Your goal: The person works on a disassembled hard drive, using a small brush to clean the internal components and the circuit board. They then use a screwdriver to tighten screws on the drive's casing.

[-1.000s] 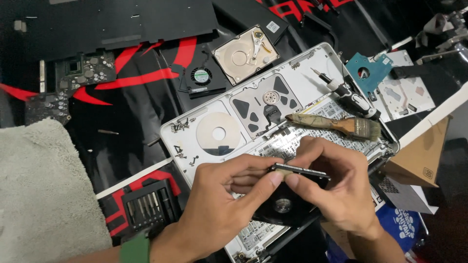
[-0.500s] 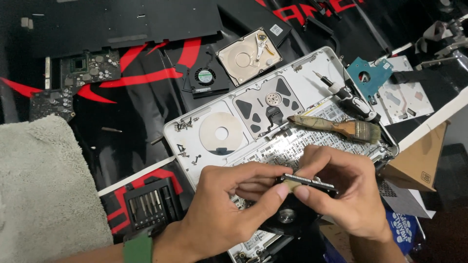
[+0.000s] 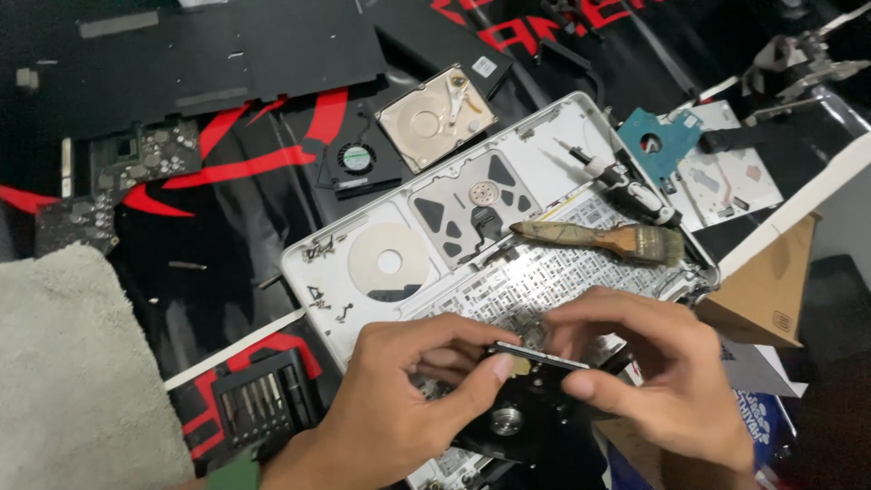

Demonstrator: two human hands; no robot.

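Both hands hold flat black drive module (image 3: 531, 408) over near edge of opened white laptop shell (image 3: 581, 136). Left hand (image 3: 399, 399) curled, thumb and fingers pinching module's left edge. Right hand (image 3: 662, 372) curled, thumb and forefinger gripping right edge. Paintbrush (image 3: 599, 239) and screwdriver (image 3: 621, 186) lie on shell. Bare hard drive (image 3: 435, 118), small fan (image 3: 357, 161) on bench beyond. Grey towel (image 3: 73, 381) at left.

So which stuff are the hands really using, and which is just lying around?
In use:
- left hand and right hand, both gripping the flat black part
- white laptop shell, open right under them

Lying about:
- paintbrush
- screwdriver
- small fan
- opened hard drive
- circuit board
- bit case
- grey towel
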